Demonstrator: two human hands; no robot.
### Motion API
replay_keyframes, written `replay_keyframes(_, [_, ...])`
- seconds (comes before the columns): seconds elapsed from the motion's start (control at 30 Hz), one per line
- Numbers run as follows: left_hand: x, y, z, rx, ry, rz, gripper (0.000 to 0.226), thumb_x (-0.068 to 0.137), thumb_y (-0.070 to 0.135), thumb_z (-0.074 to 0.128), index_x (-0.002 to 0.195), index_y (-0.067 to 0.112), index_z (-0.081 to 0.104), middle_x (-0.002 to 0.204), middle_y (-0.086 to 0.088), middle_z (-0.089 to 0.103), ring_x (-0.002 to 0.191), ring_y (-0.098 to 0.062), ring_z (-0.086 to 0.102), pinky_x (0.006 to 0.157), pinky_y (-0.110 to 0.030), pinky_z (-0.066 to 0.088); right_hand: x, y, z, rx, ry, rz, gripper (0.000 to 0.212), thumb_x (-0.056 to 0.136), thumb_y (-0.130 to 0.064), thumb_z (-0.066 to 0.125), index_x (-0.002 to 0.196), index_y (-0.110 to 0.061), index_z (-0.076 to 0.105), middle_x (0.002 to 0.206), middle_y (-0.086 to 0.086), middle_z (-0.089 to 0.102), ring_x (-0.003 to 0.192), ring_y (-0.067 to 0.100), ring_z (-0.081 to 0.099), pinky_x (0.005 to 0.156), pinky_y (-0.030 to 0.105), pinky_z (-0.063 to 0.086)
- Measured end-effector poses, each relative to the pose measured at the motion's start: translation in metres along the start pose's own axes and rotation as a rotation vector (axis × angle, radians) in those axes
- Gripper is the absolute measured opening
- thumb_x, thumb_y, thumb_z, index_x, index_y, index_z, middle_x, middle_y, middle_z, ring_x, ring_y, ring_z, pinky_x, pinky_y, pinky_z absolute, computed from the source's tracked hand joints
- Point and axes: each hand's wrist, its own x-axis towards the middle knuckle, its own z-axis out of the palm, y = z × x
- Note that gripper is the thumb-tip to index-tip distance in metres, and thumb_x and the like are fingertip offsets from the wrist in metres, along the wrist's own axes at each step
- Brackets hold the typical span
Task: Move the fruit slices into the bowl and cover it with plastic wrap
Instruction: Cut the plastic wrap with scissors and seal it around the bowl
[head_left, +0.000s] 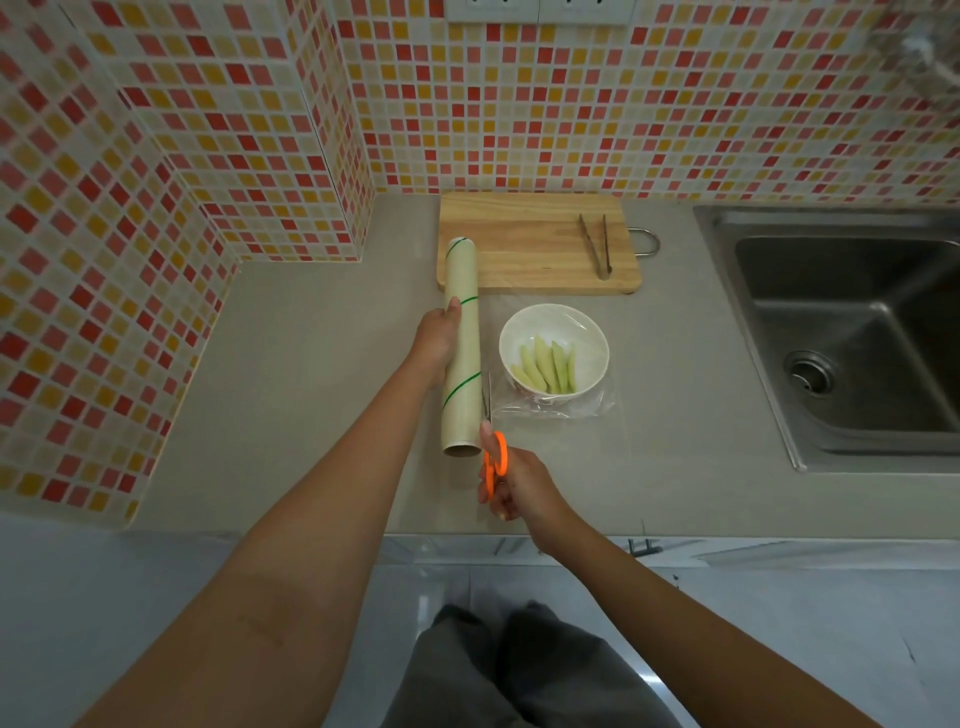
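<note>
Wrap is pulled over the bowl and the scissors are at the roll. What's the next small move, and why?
Probably close the scissors and cut along the roll. The right hand has the blades at the near edge of the wrap, the left hand steadies the roll, and the sheet over the bowl of fruit slices looks uncut.

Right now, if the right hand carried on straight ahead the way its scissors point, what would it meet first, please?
The right hand aims the scissors away from the person, along the plastic wrap roll. The stretched plastic wrap between roll and bowl probably comes first; depth is unclear.
</note>
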Motion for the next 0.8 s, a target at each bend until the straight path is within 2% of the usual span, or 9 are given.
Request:
replay_keyframes(0.2, [0.001,-0.004,0.000,-0.019,-0.003,0.000,0.039,0.100,0.040,0.036,0.097,0.006,0.056,0.095,-0.017,0.057,0.087,-0.026,0.056,0.079,-0.037,0.045,0.000,0.006,-0.001,0.038,0.029,-0.146,0.053,0.086,-0.059,0.055,0.060,-0.013,0.051,0.054,0.007,0.056,0.031,0.005,0.040,0.036,0.015,0.033])
replay_keyframes(0.4, [-0.001,-0.008,0.002,0.002,-0.010,-0.010,0.040,0.100,0.040,0.036,0.095,0.006,0.056,0.093,-0.017,0.057,0.085,-0.027,0.055,0.078,-0.038,0.045,0.006,-0.006,-0.005,-0.020,-0.018,-0.077,0.064,0.077,-0.073,0.052,0.061,-0.010,0.051,0.048,0.003,0.058,0.033,0.013,0.039,0.037,0.016,0.031])
replay_keyframes(0.6, [-0.002,-0.010,0.001,-0.017,-0.006,-0.018,0.039,0.100,0.040,0.036,0.095,0.007,0.056,0.093,-0.016,0.057,0.084,-0.026,0.055,0.077,-0.036,0.044,0.011,-0.009,-0.006,-0.037,0.005,-0.170,0.061,0.083,-0.065,0.054,0.052,-0.012,0.048,0.054,0.011,0.053,0.029,0.010,0.035,0.036,0.017,0.030])
replay_keyframes(0.73, [-0.004,-0.011,-0.002,-0.020,0.011,-0.005,0.043,0.100,0.038,0.034,0.106,0.003,0.057,0.100,-0.020,0.059,0.090,-0.028,0.057,0.090,-0.047,0.049,0.013,-0.013,-0.005,-0.026,-0.020,-0.136,0.063,0.082,-0.067,0.052,0.053,-0.012,0.049,0.052,0.010,0.054,0.032,0.014,0.037,0.037,0.019,0.030])
replay_keyframes(0.8, [-0.006,-0.011,-0.003,0.002,0.037,0.002,0.045,0.100,0.037,0.034,0.119,0.001,0.053,0.113,-0.021,0.060,0.099,-0.030,0.058,0.097,-0.048,0.046,0.016,-0.018,-0.005,-0.036,-0.035,-0.117,0.065,0.081,-0.069,0.051,0.051,-0.012,0.050,0.053,0.013,0.053,0.034,0.016,0.037,0.037,0.019,0.028])
